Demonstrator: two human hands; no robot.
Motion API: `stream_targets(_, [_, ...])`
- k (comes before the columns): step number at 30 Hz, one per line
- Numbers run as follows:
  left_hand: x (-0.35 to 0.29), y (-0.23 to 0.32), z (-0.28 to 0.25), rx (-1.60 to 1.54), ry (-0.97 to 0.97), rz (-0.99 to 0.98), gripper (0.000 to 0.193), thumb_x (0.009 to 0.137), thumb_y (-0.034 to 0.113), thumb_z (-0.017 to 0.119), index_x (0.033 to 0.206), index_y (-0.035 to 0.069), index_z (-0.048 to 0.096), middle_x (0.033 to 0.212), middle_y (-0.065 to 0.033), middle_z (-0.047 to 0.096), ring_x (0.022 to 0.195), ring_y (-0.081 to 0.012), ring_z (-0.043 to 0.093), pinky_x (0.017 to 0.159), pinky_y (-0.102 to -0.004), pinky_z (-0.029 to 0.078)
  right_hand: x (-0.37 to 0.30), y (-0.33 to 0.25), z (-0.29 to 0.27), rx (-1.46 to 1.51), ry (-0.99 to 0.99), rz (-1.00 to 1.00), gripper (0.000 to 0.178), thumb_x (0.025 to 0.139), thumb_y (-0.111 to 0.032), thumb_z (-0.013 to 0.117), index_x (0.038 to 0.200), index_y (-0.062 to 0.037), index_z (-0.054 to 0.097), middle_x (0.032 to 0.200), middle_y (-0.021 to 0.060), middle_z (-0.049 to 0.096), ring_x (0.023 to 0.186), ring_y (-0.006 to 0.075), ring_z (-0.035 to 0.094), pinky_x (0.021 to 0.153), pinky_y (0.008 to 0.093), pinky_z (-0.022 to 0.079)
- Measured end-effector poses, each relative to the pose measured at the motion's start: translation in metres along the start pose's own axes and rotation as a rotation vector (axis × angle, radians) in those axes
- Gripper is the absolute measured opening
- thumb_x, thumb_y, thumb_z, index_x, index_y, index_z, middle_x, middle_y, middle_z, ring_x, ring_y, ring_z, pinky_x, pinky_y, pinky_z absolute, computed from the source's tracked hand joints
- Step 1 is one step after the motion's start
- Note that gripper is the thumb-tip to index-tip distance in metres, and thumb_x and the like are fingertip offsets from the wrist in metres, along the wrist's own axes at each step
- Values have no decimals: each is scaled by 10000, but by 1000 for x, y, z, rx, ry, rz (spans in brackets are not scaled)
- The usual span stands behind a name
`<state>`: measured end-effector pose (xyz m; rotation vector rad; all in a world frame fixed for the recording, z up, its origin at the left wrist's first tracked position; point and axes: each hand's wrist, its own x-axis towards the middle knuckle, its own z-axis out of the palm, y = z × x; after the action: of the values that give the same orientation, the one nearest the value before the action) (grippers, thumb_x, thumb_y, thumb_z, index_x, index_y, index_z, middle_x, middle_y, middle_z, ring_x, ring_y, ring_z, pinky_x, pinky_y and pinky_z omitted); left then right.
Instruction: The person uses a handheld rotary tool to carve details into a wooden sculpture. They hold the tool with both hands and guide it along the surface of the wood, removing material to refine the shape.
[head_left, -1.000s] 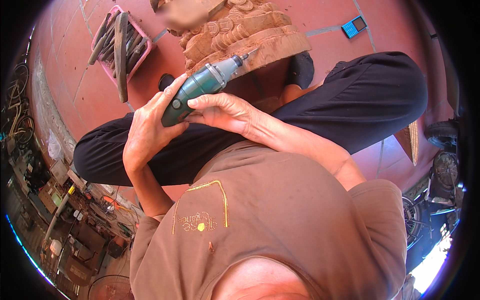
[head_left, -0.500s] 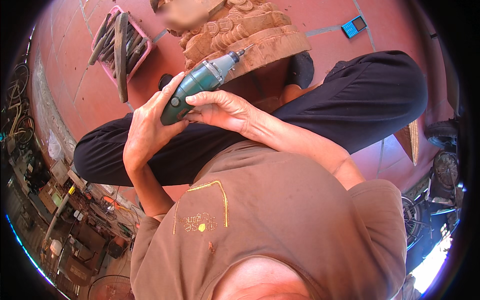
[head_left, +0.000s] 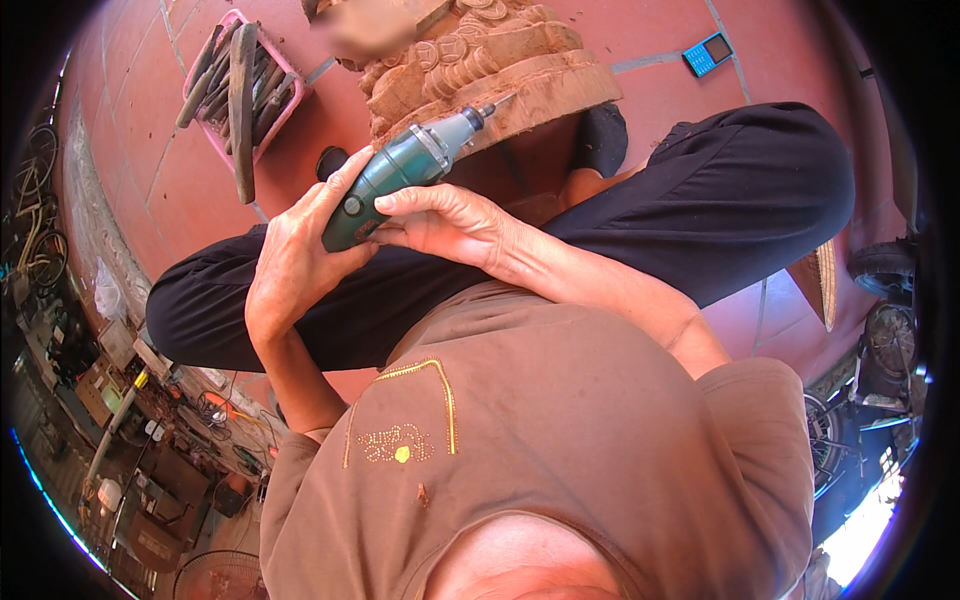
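Observation:
A green rotary tool (head_left: 390,180) with a grey nose is held in front of my lap, slanting up to the right. My left hand (head_left: 300,235) wraps its rear end from the left side. My right hand (head_left: 445,222) grips the same body from the right, thumb lying along it. The thin bit in the tool's nose points toward a brown wood carving (head_left: 560,95) with coin-like discs; from this angle I cannot tell whether its tip touches the wood.
At the far left a pink basket (head_left: 292,100) holds several long dark tools, one lying across its top. On the red tiled floor (head_left: 660,30) lies a blue keypad phone (head_left: 708,55). My crossed legs in dark trousers (head_left: 740,195) frame the work. Cluttered gear lines the left edge, wheels the right.
The rotary tool's nose has shifted very slightly to the right and down, both hands moving with it. The carving has stayed in place.

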<state>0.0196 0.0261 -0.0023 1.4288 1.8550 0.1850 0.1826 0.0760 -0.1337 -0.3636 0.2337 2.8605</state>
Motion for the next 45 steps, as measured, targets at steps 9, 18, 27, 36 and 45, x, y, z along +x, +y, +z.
stream_targets(9, [-2,-6,3,18,30,99,953,663,50,807,1540,211,472,1048,-188,673,941,-418,675,825,-465,543,-4,2,0,8,-4,-1,396,890,16,732,1267,-18,615,1228,121,688,1215,247,635,1174,473,425])
stream_targets(18, [-3,-4,3,11,7,106,936,668,43,780,1539,202,476,1104,-196,674,976,-425,673,859,-465,546,-8,4,1,23,-22,1,423,886,20,733,1286,-24,601,1249,119,674,1240,246,618,1192,475,404])
stream_targets(27, [-4,3,-1,-6,-60,29,902,645,32,790,1498,135,516,1239,-216,676,1112,-416,668,946,-423,532,-14,7,5,30,-36,19,432,890,17,733,1296,-42,597,1273,110,667,1261,235,607,1194,475,402])
stream_targets(36, [-7,-2,3,10,-20,135,899,658,35,761,1509,168,504,1129,-197,680,1005,-423,670,879,-465,545,-16,11,1,35,-29,2,429,888,22,740,1288,-53,605,1277,98,665,1266,229,603,1192,487,402])
stream_targets(45, [-6,1,0,14,-60,30,907,653,58,791,1509,142,504,1251,-210,672,1127,-414,661,954,-427,531,-13,8,2,26,-30,11,443,888,19,736,1303,-42,593,1280,114,663,1259,236,608,1193,476,404])
